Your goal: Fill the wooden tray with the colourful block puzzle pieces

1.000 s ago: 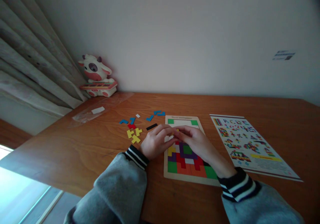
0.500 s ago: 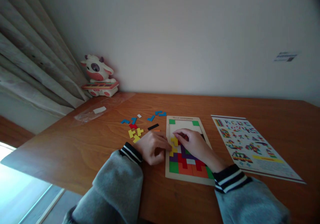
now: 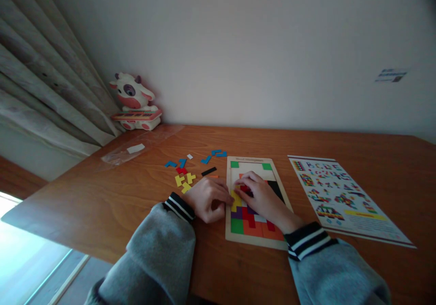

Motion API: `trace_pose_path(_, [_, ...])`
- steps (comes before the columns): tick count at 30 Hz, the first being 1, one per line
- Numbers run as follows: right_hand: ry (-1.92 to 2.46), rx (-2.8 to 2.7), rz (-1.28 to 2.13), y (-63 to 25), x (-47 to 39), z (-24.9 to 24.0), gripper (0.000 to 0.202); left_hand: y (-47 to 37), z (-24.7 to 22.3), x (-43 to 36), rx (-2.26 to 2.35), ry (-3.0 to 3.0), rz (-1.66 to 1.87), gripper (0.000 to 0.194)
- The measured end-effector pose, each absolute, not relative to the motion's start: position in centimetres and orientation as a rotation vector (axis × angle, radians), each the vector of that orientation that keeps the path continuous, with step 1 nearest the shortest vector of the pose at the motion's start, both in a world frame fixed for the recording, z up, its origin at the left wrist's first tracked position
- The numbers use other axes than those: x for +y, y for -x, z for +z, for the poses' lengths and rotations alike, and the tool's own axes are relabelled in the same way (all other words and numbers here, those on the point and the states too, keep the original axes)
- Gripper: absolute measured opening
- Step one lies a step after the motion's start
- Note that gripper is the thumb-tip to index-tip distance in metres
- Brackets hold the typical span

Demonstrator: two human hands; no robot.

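A wooden puzzle board [image 3: 247, 239] filled partly with coloured block pieces lies in front of me. My left hand [image 3: 208, 200] is closed, fingers curled, with its fingertips at the board's left rim. A yellow puzzle piece [image 3: 235, 205] sits along that side, just by those fingertips. From the right, my right hand [image 3: 264, 200] reaches over the board. Its thumb and index finger come together at the yellow piece, and the hand covers part of the red, black and purple pieces beneath.
Loose yellow pieces [image 3: 186, 187], blue pieces [image 3: 205, 159], a red piece [image 3: 181, 171] and a black bar [image 3: 209, 171] lie left of the board. A printed pattern sheet [image 3: 340, 196] is at the right. A cow toy [image 3: 136, 105] and a plastic bag [image 3: 119, 157] are at the back left.
My right hand has shifted slightly left and down, its fingertips now lower on the yellow piece. My left hand stays at the board's left rim.
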State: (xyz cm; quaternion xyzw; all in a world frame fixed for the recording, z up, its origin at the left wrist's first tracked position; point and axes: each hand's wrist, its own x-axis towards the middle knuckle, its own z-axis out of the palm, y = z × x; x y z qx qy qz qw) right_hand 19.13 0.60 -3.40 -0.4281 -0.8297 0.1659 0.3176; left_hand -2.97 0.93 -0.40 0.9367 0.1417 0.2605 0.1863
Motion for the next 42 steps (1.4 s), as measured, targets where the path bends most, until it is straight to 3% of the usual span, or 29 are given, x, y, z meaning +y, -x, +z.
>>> trace_pose_path(6, [1.095, -2.145, 0.484, -19.2, 0.3, -3.5, 0.012, 3.2, 0.1, 1.0, 0.503, -2.713, 0.777, 0.032])
trace_pose_path(11, [1.108, -2.046, 0.465, -19.4, 0.2, -3.3, 0.014, 5.6, 1.1, 1.8, 1.372, -2.796, 0.8, 0.027])
trace_pose_path(15, [1.137, -1.987, 0.396, -19.7, 0.3, -2.8, 0.015, 8.2, 1.6, 1.9, 1.809, -2.666, 0.43, 0.024])
trace_pose_path(23, [1.233, -1.663, 0.3, -21.6, 1.1, -1.5, 0.022, 9.1, 1.4, 1.8, 1.835, -2.459, 0.148, 0.029])
trace_pose_path(31, [1.35, -1.454, 0.433, -22.9, 1.8, -1.8, 0.037, 9.5, 0.5, 2.8, 1.899, -2.377, 0.293, 0.026])
trace_pose_path(36, [1.259, -1.849, 0.298, -22.7, 1.5, -2.1, 0.03, 9.5, -0.4, 3.2, 1.736, -2.523, 0.423, 0.034])
trace_pose_path(39, [1.162, -2.134, 0.208, -22.2, 1.3, -2.8, 0.036, 9.2, -1.0, 3.3, 1.648, -2.589, 0.424, 0.04])
trace_pose_path(42, [1.165, -2.211, 0.161, -21.9, 1.2, -3.3, 0.042, 8.9, -1.2, 3.3, 1.647, -2.603, 0.406, 0.03])
